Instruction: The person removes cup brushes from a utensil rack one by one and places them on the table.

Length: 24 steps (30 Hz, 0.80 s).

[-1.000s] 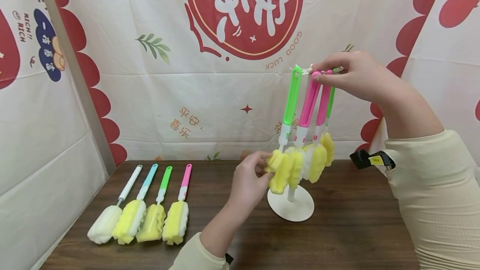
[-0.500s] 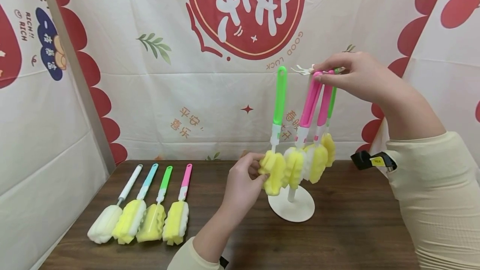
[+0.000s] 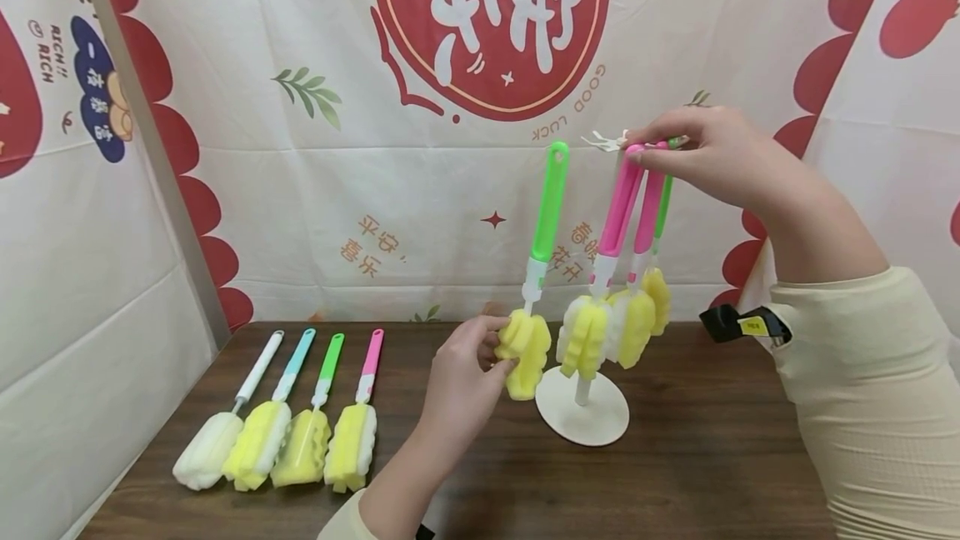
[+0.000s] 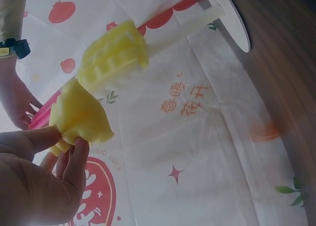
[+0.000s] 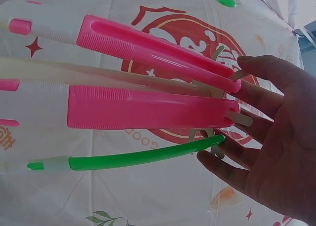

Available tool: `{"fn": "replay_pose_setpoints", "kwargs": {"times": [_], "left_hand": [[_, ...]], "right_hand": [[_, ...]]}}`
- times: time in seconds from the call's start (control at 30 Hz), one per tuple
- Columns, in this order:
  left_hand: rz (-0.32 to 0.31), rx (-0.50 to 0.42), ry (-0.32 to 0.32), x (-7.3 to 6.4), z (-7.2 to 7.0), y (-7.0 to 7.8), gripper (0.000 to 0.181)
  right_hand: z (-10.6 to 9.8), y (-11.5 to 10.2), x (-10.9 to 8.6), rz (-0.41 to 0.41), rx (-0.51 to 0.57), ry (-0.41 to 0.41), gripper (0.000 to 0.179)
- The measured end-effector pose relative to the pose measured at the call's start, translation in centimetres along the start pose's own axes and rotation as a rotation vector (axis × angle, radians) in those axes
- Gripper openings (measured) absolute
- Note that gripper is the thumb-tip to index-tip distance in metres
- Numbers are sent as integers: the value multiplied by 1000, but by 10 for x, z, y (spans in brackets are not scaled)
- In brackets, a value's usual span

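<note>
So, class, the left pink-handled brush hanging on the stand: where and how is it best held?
Probably its lower handle, just above the white collar, coming from the left: straight, and seemingly firmer than the sponge head. A gap shows on that side, while the other pink-handled brush hangs close on the right and the right grip is at the top.

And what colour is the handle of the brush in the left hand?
The handle is bright green, best seen in the head view.
</note>
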<state>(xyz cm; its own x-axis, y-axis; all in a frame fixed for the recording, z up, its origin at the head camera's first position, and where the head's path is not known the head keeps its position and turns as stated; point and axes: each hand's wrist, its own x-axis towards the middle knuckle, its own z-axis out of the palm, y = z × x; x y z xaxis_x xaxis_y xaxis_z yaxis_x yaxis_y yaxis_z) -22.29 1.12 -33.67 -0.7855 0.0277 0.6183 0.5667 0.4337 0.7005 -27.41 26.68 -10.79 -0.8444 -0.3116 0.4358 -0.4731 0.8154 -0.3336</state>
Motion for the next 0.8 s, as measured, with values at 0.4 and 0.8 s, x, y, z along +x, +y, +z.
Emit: {"fn": "replay_pose_setpoints", "kwargs": {"times": [0.4, 0.8], "left_hand": [[3, 17, 0, -7, -14, -8, 44], [-40, 5, -28, -14, -32, -12, 40]], "right_hand": [[1, 0, -1, -4, -4, 11, 45], [3, 1, 0, -2, 8, 6, 43]]}}
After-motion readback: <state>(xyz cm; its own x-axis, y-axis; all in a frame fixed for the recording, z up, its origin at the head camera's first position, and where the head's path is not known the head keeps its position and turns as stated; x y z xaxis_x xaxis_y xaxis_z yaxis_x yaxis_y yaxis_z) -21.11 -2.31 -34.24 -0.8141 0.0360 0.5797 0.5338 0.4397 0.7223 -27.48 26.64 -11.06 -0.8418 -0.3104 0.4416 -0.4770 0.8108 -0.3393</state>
